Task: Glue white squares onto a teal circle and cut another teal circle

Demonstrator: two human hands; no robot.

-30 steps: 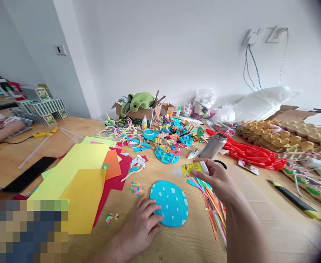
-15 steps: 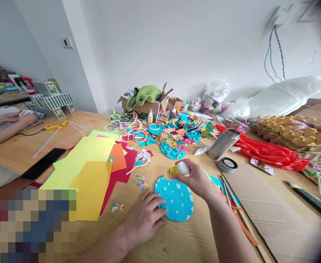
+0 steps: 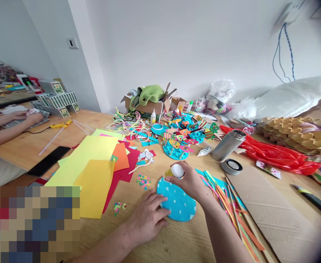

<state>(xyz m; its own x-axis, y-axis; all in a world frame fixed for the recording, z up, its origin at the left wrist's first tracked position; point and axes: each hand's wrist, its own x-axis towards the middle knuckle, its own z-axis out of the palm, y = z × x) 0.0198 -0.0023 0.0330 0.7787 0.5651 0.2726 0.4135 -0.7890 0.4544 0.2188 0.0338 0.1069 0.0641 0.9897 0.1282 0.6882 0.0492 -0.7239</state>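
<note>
A round blue disc (image 3: 178, 204) dotted with small pale patches lies flat on the wooden table. My left hand (image 3: 149, 215) rests on the disc's left edge, palm down, fingers spread. Above the disc's far edge, my right hand (image 3: 189, 180) is closed around a glue bottle (image 3: 177, 171) with a yellow label. Its white base faces up towards me; the tip is hidden behind my fingers. Left of the disc sit a heap of coloured paper bits (image 3: 143, 180) and a smaller heap (image 3: 119, 207).
Coloured paper sheets (image 3: 94, 190) spread to the left. Paper strips (image 3: 226, 204), thin sticks and a cardboard sheet (image 3: 270, 212) lie right. Behind stand a metal flask (image 3: 229, 144), its lid (image 3: 231, 166) and blue crafts with paper fish (image 3: 177, 149). Another person's hands (image 3: 33, 117) are far left.
My right hand has tipped the glue bottle more upright and shifted slightly towards the disc's far left edge. My left hand stays on the disc. The view has turned a little left.
</note>
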